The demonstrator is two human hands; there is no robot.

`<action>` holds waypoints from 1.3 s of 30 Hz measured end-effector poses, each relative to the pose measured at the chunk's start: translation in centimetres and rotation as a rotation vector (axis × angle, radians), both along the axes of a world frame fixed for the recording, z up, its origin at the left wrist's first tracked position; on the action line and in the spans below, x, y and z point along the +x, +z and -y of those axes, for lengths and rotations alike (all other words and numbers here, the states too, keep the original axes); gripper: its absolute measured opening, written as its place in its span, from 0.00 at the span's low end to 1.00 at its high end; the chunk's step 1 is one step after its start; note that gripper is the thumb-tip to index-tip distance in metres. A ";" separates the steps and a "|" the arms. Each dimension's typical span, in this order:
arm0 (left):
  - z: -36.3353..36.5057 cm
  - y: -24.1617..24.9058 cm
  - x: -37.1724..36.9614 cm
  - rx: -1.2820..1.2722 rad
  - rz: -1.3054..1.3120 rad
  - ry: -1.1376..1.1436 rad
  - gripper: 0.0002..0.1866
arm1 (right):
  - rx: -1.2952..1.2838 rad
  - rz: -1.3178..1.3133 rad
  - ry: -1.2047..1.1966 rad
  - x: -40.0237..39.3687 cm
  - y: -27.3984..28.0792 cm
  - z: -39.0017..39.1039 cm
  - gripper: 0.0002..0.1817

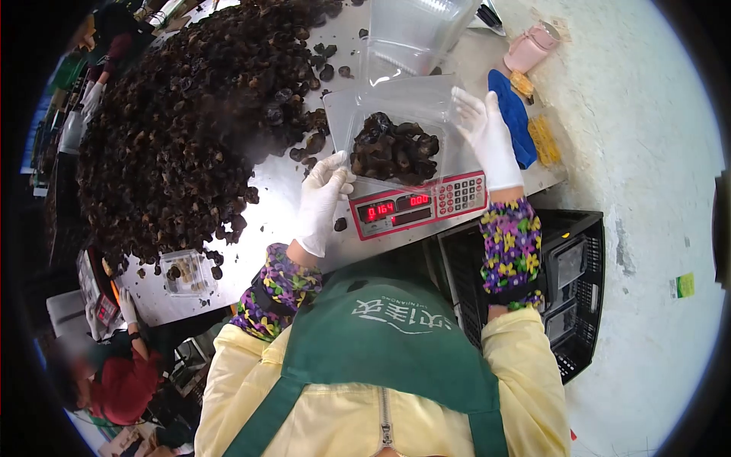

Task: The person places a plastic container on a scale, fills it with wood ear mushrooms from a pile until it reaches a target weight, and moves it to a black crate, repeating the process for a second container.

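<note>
A clear plastic box holding dark, wet-looking wood ear mushrooms sits on a digital scale with a red-rimmed panel; its red digits read 0.164 at the left. At the box's left edge is my left hand in a white glove, fingers bent and closed on the rim. My right hand, gloved too, stands upright along the box's right side, its fingers stretched out and the thumb apart. The raised clear lid rises behind the box.
A large heap of wood ears covers the table's left side. Stacked clear boxes stand at the back. Right lie a pink bottle, a blue cloth and yellow sponges. Black crates stand below. Co-workers are at left.
</note>
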State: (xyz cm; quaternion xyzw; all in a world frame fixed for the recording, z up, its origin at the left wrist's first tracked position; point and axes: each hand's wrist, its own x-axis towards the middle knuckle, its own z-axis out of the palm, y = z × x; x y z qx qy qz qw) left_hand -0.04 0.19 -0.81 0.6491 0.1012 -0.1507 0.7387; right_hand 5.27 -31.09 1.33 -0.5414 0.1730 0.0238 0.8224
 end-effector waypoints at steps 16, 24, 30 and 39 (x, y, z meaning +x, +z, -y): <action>-1.0 -1.2 0.2 -0.242 -0.145 -0.027 0.07 | -0.049 -0.235 0.033 -12.0 -3.3 -6.6 0.09; -1.6 -1.5 -0.8 -0.186 -0.028 -0.156 0.06 | -0.179 -0.177 0.041 -11.9 -4.2 -6.0 0.08; 1.7 0.9 -3.0 -0.499 0.000 -0.149 0.07 | 0.384 -0.165 -0.328 -13.6 -3.0 -10.1 0.23; 8.4 5.8 -8.4 -0.160 -0.008 -0.716 0.16 | 0.052 0.112 -0.790 -21.8 2.7 -5.1 0.36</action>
